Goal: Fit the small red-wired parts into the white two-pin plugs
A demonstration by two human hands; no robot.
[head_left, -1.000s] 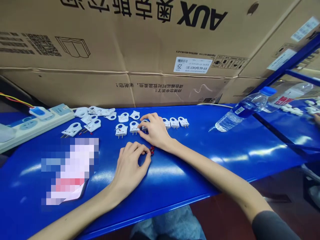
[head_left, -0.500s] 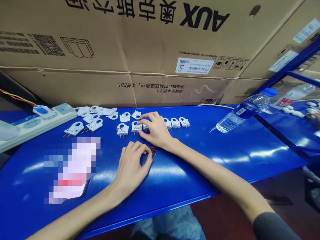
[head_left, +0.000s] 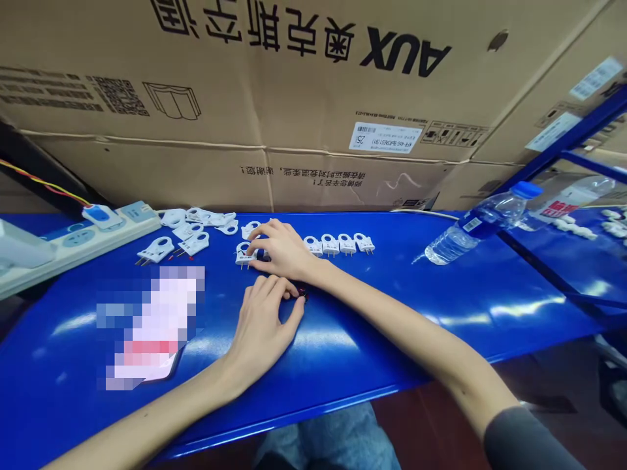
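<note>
My right hand (head_left: 284,251) reaches over the row of white two-pin plug pieces, its fingers and thumb curled at the right edge of the leftmost white two-pin plug (head_left: 243,254). Part of the row lies hidden beneath this hand. Beyond the fingers lies another white plug piece (head_left: 251,228). Just in front, my left hand (head_left: 267,313) rests on the table with thumb and forefinger closed at a small red-and-black part (head_left: 303,296), whose exact kind is too small to tell. More plug pieces (head_left: 347,244) stand in line to the right, pins toward me.
Loose white plug pieces (head_left: 193,243) lie in a heap at the left, beside a power strip (head_left: 122,225). A blurred-out phone (head_left: 164,320) lies on the blue table (head_left: 372,339). A water bottle (head_left: 453,241) leans at the right. Cardboard (head_left: 304,98) stands behind.
My right hand has moved left along the row to the leftmost plug. My left thumb and forefinger have come closer around the red-and-black part. The view has shifted slightly.
</note>
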